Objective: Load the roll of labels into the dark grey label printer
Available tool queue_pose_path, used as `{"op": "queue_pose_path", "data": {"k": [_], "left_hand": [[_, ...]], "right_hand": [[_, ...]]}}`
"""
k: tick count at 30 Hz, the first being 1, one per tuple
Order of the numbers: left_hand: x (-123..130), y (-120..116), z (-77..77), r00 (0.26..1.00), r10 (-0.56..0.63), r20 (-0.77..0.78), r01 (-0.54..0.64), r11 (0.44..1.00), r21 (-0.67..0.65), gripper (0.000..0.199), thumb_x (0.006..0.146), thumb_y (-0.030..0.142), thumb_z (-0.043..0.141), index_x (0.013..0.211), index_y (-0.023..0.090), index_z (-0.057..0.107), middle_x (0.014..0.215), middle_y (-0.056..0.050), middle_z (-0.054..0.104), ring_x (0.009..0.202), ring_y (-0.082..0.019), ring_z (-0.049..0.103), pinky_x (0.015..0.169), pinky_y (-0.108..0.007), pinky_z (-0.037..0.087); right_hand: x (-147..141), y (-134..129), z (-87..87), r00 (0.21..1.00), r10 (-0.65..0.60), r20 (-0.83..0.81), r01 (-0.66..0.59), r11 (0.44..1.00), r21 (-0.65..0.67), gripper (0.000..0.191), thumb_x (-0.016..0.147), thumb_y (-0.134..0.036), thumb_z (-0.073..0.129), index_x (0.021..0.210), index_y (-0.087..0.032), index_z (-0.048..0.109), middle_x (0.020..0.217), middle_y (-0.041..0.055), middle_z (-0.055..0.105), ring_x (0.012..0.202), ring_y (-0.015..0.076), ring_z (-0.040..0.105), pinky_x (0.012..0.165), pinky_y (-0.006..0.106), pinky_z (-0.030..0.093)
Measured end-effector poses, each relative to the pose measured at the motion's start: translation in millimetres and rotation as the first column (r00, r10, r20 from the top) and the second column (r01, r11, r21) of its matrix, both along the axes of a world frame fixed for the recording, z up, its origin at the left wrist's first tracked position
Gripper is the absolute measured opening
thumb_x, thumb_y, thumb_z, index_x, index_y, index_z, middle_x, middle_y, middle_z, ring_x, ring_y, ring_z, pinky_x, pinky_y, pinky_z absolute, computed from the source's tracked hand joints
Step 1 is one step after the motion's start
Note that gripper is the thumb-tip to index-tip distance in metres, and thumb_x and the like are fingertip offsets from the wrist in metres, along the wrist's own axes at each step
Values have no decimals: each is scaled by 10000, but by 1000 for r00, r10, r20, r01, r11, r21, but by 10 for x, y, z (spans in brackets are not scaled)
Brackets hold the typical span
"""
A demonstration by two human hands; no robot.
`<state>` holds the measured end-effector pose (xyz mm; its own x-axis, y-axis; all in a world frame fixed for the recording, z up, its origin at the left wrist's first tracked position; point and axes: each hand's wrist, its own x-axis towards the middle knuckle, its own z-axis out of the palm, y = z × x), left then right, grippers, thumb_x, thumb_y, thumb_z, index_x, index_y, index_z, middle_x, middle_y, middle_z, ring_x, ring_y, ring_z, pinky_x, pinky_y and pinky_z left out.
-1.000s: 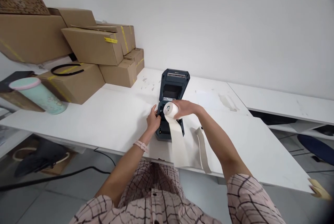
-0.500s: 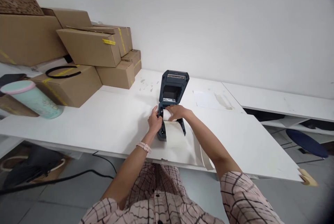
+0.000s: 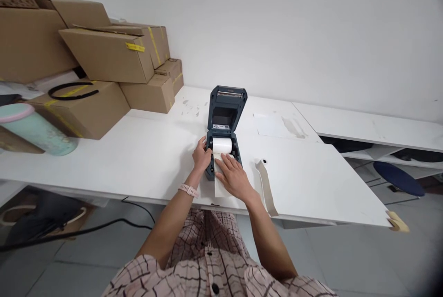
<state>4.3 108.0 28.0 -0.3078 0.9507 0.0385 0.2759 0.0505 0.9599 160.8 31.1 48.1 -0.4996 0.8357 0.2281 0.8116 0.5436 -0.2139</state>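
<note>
A dark blue-grey label printer stands on the white table with its lid raised. Inside it lies a white label roll, from which a pale paper strip runs forward over the front. My left hand grips the printer's left side wall, its thumb on the inner edge beside the roll. Flat on the strip, just in front of the roll, rests my right hand with fingers stretched out. My right hand covers the right part of the strip.
To the right of the printer a curled strip reaches the table's front edge. Cardboard boxes are stacked at the left, with a black hoop on one and a mint tumbler beside them. A white sheet lies behind right.
My right hand has moved off the roll, down and toward me onto the paper strip. The roll now shows whole. My left hand stays at the printer's left side.
</note>
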Motion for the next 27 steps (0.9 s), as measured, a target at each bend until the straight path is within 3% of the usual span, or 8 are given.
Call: {"op": "queue_pose_path", "data": {"k": [4, 8, 20, 24, 27], "left_hand": [[4, 69, -122, 988, -22, 151, 13, 998, 57, 595, 752, 99, 528, 1343, 171, 553, 1343, -108, 638, 1214, -217, 614, 1076, -365, 446], [17, 68, -140, 957, -90, 276, 67, 994, 91, 561, 752, 111, 522, 1310, 149, 572, 1361, -120, 617, 1224, -225, 596, 1046, -361, 473], [17, -23, -58, 930, -84, 358, 73, 996, 46, 529, 811, 200, 580, 1338, 171, 543, 1403, -122, 583, 1250, -243, 578, 1038, -372, 480], [29, -409, -116, 922, -99, 374, 134, 989, -68, 599, 879, 431, 606, 1430, 241, 469, 1506, -108, 494, 1337, -267, 518, 1015, -353, 502], [67, -775, -206, 910, -109, 399, 170, 978, -121, 747, 846, 462, 666, 1503, 289, 355, 1517, -91, 486, 1331, -262, 531, 1001, -341, 516]], "right_hand": [[12, -10, 10, 1000, 13, -12, -13, 1000, -2, 503, 1013, -414, 430, 1454, -180, 485, 1568, 154, 398, 1456, 341, 360, 1140, 530, 379], [30, -44, 12, 1000, 17, -26, -17, 1000, -9, 515, 1016, -432, 412, 1472, -199, 465, 1578, 144, 384, 1458, 350, 348, 1107, 540, 402], [90, -60, 30, 997, 50, -64, -56, 993, -101, 575, 993, -499, 447, 1494, -216, 436, 1606, 145, 328, 1481, 369, 296, 1099, 561, 393], [331, 199, 349, 912, 119, -392, -178, 977, -118, 588, 971, -538, 479, 1508, -309, 401, 1577, 86, 402, 1443, 295, 393, 1145, 512, 374], [463, 760, 746, 714, -3, -700, -7, 1000, -11, 672, 950, -620, 455, 1535, -312, 334, 1593, 60, 373, 1474, 271, 335, 1204, 496, 283]]}}
